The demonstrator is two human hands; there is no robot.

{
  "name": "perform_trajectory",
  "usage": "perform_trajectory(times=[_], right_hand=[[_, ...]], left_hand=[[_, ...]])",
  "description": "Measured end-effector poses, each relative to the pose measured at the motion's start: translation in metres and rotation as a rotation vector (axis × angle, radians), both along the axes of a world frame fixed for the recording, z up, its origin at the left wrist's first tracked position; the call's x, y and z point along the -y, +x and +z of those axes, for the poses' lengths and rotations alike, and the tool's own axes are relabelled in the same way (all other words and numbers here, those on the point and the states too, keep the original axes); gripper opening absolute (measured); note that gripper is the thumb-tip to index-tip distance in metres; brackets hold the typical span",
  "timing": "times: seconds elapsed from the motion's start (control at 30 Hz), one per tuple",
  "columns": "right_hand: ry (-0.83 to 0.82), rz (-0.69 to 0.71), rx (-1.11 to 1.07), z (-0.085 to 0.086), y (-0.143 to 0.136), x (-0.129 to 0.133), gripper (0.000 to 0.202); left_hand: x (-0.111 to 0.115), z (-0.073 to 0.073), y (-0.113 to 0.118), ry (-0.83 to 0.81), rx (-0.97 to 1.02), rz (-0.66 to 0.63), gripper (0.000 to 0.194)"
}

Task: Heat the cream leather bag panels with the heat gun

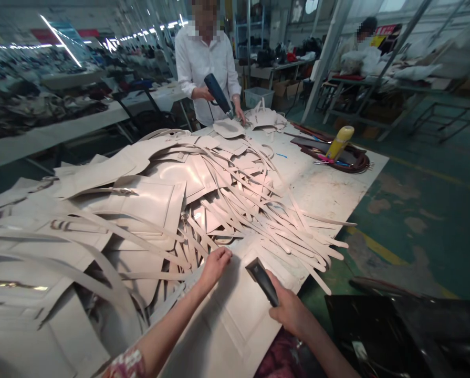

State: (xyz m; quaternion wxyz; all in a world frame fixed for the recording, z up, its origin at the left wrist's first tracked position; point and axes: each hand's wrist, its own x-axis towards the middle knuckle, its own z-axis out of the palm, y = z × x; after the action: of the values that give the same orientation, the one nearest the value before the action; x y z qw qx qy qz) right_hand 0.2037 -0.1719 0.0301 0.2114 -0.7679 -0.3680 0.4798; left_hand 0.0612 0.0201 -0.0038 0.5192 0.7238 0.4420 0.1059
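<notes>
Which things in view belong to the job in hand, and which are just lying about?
Seemingly in the job:
dark handheld tool, in the right hand
pale panel under it
perhaps the piled pale panels

Apparently just lying about:
yellow object
coiled brown straps
thin blue item

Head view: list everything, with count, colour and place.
Table: one, whitish, centre
Panels: many, pale, left and centre
Straps: many, pale, table centre
Near panel: one, pale, table front
Handheld tool: one, dark, front
Yellow object: one, yellow, table right
Coiled straps: several, brown, by yellow object
Co-worker: one, white shirt, across table
Far tool: one, dark blue, with co-worker
Second person: one, blurred, background right
Crate: one, greyish, behind table
Black object: one, black, lower right
Benches: several, mixed colours, background
Left grip: one, bare, at near panel's edge
Right grip: one, bare, holding handheld tool
</notes>
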Motion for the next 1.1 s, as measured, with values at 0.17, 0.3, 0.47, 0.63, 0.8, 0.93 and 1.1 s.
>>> perform_trajectory(times=[0.17,0.3,0.47,0.63,0.8,0.93,1.1], right_hand=[[-0.093,0.089,0.056,0.008,0.008,-0.029,0.087],[-0.092,0.118,0.05,0.01,0.008,-0.062,0.086],[-0.072,0.088,0.099,0.009,-0.006,-0.082,0.085],[-0.077,0.075,-0.003,0.011,-0.013,-0.079,0.081],[0.049,-0.052,0.176,0.014,0.005,-0.085,0.083],[0.05,0.047,0.115,0.026,0.01,-0.067,0.085],[-0.018,0.228,0.116,0.022,-0.022,-0.056,0.087]], left_hand=[[0.038,-0.018,-0.076,0.482,-0.329,0.049,0.039],[0.046,-0.033,-0.1,0.525,-0.438,0.048,0.052],[0.042,-0.033,-0.101,0.474,-0.498,0.09,0.063],[0.047,-0.038,-0.113,0.504,-0.419,0.068,0.056],[0.051,-0.037,-0.123,0.55,-0.428,0.106,0.06],[0.067,-0.032,-0.135,0.675,-0.462,0.121,0.049],[0.071,-0.03,-0.142,0.594,-0.484,0.08,0.047]])
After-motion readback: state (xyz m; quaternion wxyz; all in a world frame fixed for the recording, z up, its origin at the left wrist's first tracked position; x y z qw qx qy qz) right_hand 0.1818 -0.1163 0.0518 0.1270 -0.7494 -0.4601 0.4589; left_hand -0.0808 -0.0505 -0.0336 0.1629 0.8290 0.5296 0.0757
